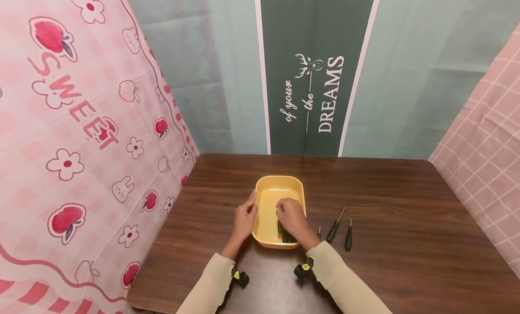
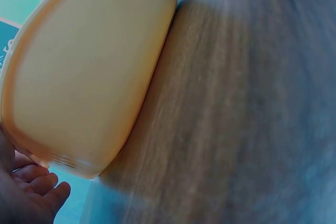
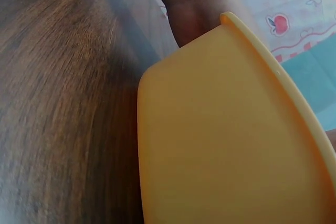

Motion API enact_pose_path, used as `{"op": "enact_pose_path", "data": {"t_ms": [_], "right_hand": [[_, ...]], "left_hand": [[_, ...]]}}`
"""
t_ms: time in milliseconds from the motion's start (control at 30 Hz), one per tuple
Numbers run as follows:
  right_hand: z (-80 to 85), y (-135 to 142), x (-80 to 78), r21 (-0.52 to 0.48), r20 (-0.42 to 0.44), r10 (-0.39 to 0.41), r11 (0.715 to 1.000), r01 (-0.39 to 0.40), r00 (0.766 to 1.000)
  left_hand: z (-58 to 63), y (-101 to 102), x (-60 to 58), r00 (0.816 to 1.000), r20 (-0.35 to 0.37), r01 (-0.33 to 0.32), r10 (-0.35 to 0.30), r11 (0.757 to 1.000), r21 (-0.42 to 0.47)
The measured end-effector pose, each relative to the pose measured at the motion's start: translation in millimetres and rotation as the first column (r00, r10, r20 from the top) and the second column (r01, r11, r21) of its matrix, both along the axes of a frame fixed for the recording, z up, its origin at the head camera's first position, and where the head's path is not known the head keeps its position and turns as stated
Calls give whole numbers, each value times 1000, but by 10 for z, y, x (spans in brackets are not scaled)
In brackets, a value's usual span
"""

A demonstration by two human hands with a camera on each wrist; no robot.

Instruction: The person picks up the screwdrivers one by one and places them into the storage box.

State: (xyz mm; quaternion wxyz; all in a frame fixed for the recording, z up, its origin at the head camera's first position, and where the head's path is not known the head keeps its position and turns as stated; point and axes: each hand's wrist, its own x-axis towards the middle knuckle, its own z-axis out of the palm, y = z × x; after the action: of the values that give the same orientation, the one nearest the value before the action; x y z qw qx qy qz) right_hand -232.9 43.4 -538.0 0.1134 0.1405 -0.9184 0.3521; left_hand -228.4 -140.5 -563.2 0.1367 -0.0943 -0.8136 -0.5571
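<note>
A yellow plastic basin [image 1: 268, 235] stands on the table, its outer wall [image 2: 89, 72] filling much of the left wrist view. My left hand [image 1: 244, 218] holds its left rim, several fingers [image 2: 55, 195] curled on the outside. My right hand [image 1: 291, 214] reaches over the right rim into the basin, its fingers bent around a black-handled screwdriver [image 1: 280, 226]; the fingertips are hidden beneath the hand. More black handles [image 1: 287, 237] lie in the basin's near right corner, partly covered by my wrist. From the right wrist, the basin's side [image 3: 220, 129] blocks the view inside.
Right of the basin lie black screwdrivers: a long one [image 1: 333, 231], a shorter one [image 1: 349, 237], and one [image 1: 319, 233] partly behind my right forearm. The brown wooden table [image 1: 386, 269] ends at the back against hanging cloth, with a pink cloth [image 1: 93, 178] at the left.
</note>
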Motion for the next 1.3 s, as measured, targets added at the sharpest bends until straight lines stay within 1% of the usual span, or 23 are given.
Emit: {"op": "enact_pose_path", "data": {"t_ms": [267,367,833,1033,1300], "right_hand": [[-30,-3,-48,24,28,9,1000,-10,1000],[-21,2,-47,31,35,8,999,-9,999],[-38,6,-37,68,17,64,996,-65,998],[-17,-7,-23,97,35,68,993,-71,997],[-29,-51,-11,115,96,75,990,-86,993]], "left_hand": [[9,27,-12,1000,-21,5,-5,1000,25],[13,35,-17,1000,-14,1,0,1000,25],[18,55,-5,1000,-7,-1,1,999,45],[34,49,-3,1000,7,1,-2,999,41],[14,25,3,1000,16,-5,4,998,58]]}}
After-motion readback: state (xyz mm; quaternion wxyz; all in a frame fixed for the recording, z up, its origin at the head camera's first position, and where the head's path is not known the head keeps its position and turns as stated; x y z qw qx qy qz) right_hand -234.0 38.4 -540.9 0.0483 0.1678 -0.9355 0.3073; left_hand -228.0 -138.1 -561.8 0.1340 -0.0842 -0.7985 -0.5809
